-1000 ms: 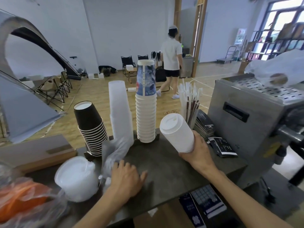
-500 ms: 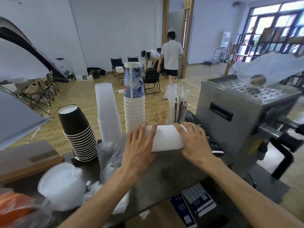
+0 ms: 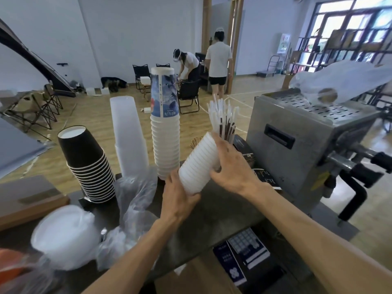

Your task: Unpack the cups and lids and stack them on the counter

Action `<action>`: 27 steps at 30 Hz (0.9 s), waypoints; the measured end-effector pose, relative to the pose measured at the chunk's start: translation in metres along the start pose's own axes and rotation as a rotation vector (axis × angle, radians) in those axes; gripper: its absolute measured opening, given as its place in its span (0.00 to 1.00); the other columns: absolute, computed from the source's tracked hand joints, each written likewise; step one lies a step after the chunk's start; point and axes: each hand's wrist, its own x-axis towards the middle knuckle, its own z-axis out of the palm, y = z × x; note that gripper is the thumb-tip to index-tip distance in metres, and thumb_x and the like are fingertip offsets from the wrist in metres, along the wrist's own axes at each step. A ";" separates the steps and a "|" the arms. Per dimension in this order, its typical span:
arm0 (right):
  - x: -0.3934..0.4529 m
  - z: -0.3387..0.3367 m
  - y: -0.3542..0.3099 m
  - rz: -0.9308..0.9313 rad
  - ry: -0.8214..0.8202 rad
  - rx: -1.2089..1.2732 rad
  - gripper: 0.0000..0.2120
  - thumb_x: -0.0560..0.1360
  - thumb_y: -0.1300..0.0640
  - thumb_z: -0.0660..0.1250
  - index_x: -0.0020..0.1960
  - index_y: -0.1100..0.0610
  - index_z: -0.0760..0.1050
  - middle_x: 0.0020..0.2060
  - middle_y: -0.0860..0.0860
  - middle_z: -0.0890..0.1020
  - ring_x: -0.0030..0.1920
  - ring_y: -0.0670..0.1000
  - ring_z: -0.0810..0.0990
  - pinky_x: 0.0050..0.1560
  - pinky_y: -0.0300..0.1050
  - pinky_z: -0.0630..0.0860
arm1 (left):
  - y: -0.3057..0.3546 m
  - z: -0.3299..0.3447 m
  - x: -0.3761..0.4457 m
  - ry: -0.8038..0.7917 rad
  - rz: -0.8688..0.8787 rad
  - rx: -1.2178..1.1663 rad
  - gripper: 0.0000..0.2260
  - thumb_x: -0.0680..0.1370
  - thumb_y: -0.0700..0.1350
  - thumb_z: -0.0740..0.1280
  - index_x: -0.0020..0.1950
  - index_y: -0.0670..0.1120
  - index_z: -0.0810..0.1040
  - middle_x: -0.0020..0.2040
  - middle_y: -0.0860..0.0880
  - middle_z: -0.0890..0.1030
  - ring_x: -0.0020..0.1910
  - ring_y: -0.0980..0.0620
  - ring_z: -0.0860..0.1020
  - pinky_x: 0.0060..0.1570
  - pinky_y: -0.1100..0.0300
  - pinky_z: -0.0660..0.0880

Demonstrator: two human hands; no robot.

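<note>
above the middle of the counter [image 3: 222, 211] both hands grip a tilted stack of white lids [image 3: 198, 164], the left hand [image 3: 180, 198] at its lower end, the right hand [image 3: 231, 166] at its upper end. three cup stacks already stand along the back edge: black cups [image 3: 89, 164], clear cups [image 3: 129, 136], printed cups [image 3: 165, 128]. more lids [image 3: 63, 236] near the front left corner look bagged, so unpacking seems unfinished.

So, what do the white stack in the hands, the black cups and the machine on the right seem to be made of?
White stack: likely thin plastic lids, matte white; fine nested ribs show along its side.
Black cups: apparently paper, matte black outside, white inside, with pale rolled rims.
Machine: metal, probably stainless steel; brushed grey panels with soft reflections and a slotted top.
</note>
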 end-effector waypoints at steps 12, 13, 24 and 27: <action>0.029 0.035 -0.017 -0.160 -0.029 0.047 0.25 0.78 0.61 0.64 0.75 0.56 0.68 0.71 0.57 0.72 0.74 0.57 0.65 0.77 0.57 0.58 | -0.018 0.029 0.018 -0.004 -0.186 -0.136 0.46 0.62 0.64 0.80 0.74 0.55 0.61 0.64 0.52 0.71 0.60 0.52 0.74 0.55 0.54 0.73; 0.030 0.037 -0.017 -0.163 -0.026 0.039 0.25 0.78 0.61 0.64 0.75 0.55 0.68 0.71 0.57 0.72 0.74 0.57 0.64 0.78 0.57 0.57 | -0.021 0.030 0.019 -0.004 -0.190 -0.139 0.46 0.62 0.65 0.79 0.74 0.55 0.61 0.64 0.52 0.71 0.60 0.53 0.74 0.57 0.52 0.75; 0.019 0.031 -0.025 -0.212 0.069 -0.047 0.29 0.76 0.57 0.68 0.75 0.51 0.65 0.75 0.55 0.68 0.78 0.55 0.59 0.79 0.60 0.49 | 0.010 -0.038 -0.021 -0.220 0.072 0.519 0.32 0.74 0.55 0.73 0.73 0.51 0.64 0.66 0.49 0.72 0.63 0.49 0.74 0.60 0.56 0.74; 0.012 0.031 -0.040 -0.341 0.174 -0.157 0.27 0.73 0.58 0.71 0.71 0.54 0.71 0.72 0.57 0.71 0.77 0.58 0.62 0.78 0.63 0.52 | 0.012 -0.096 -0.044 -0.338 0.257 0.811 0.27 0.76 0.61 0.68 0.73 0.58 0.67 0.70 0.54 0.71 0.69 0.52 0.70 0.67 0.57 0.67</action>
